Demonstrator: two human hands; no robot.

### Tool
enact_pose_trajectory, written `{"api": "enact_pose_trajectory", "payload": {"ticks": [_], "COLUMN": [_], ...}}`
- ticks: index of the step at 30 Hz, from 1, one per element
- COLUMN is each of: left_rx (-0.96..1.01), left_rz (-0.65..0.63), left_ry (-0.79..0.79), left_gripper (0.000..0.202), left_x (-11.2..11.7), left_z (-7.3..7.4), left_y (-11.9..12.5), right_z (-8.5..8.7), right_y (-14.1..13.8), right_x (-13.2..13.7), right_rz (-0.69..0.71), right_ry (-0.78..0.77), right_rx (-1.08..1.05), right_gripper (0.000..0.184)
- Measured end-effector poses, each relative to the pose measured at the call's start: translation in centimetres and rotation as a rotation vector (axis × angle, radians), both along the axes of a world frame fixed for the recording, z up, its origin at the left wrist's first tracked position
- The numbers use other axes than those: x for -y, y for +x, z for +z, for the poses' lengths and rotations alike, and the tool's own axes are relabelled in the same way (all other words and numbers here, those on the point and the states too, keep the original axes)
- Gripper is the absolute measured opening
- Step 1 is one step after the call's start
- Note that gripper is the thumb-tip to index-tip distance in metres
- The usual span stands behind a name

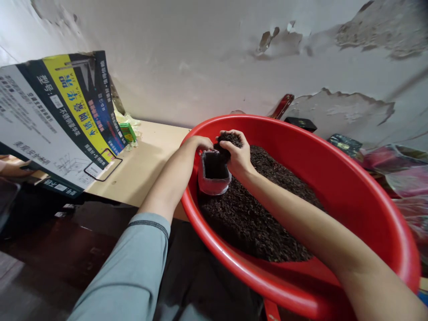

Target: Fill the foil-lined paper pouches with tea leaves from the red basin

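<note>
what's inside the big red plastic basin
Inside the red basin: dark, loose shredded material and an open clear plastic container, near which the right hand holds a clump. The floor beneath material and container is covered.

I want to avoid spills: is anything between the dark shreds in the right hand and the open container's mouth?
Nothing visible is. The right hand holds the dark shreds by the far right corner of the container; the left hand is at its far edge, not in between.
</note>
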State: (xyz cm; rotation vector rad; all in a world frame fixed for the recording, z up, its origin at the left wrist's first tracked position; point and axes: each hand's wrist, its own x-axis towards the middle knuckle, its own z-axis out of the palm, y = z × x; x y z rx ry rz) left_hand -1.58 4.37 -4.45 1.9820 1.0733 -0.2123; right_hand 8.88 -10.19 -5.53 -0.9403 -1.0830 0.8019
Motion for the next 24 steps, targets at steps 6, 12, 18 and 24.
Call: {"api": "enact_pose_trajectory", "payload": {"ticks": [6,12,18,24], "left_rx": [-0.039,-0.042,-0.055,-0.1], "left_rz": [0.0,-0.024,-0.042,-0.065], "left_ry": [0.03,0.044,0.054,0.047], "left_gripper": [0.012,0.023,0.035,0.049], "left_x": [-0.2,-0.1,-0.3,-0.6], "left_z": [-0.2,-0.2,-0.2,-0.5], "left_y": [0.3,0.0,-0.2,-0.2], "right_z": [-0.2,-0.5,0.4,-2.7], "right_y": [0.2,0.7,9.4,15.7], "right_x": [-0.2,0.2,2.7,4.7], "right_rz": [0.029,0.073,-0.01,-0.071], "right_ry": [0.002,-0.023,-0.093,-0.548], "right_rx": [-0.016,0.161,0.728,1.352], "right_gripper": [0.038,0.042,0.059,0.089]}}
